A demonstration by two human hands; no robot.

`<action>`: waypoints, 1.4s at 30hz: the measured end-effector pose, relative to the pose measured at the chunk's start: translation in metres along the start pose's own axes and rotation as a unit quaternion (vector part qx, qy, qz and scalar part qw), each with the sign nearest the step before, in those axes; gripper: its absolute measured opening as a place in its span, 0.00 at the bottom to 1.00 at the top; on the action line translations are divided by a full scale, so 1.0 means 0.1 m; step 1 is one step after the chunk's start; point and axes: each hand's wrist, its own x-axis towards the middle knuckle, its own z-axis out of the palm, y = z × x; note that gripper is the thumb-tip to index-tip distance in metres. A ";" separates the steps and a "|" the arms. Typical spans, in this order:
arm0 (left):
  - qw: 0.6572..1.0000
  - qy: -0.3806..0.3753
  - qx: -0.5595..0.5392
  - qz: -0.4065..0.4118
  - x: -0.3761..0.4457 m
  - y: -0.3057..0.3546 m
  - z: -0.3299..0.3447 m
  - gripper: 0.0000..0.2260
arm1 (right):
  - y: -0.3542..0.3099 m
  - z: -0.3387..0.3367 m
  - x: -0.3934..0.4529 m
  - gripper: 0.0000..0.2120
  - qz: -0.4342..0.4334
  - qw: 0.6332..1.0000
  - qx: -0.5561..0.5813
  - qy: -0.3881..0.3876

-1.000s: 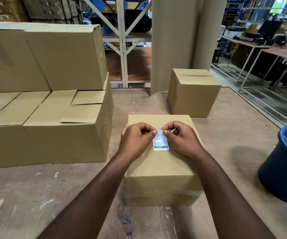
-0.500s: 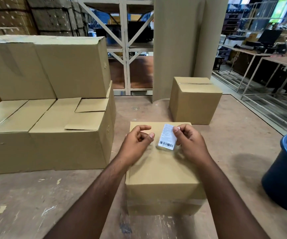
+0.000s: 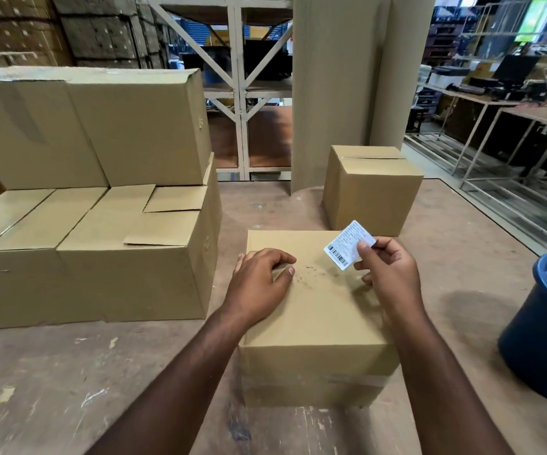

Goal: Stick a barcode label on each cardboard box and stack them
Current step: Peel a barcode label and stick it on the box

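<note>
Clearly early: the right hand (image 3: 388,274) pinches the barcode label (image 3: 347,244) just above the near box (image 3: 311,310), whose top shows no label; the left hand (image 3: 259,280) rests on that top, fingers loosely bent. Left of it stand stacked boxes (image 3: 91,205); another box (image 3: 372,188) waits behind.

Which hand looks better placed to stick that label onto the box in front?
The right hand, probably: it already pinches the barcode label just above the near box. The left hand rests on the box top holding nothing, well placed to steady the box.
</note>
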 end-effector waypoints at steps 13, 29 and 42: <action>0.911 -0.196 -0.353 -0.089 0.00 1.03 0.32 0.10 | 0.14 -0.89 -0.63 0.07 -0.463 0.850 -0.239 0.083; 0.865 -0.342 -0.366 -0.034 0.56 2.57 2.25 0.09 | 0.17 -2.46 -0.32 0.14 -0.094 0.946 0.009 0.312; 0.900 -0.352 -0.227 0.122 0.53 2.94 2.94 0.10 | 0.26 -3.45 -0.12 0.16 0.038 0.897 -0.272 0.346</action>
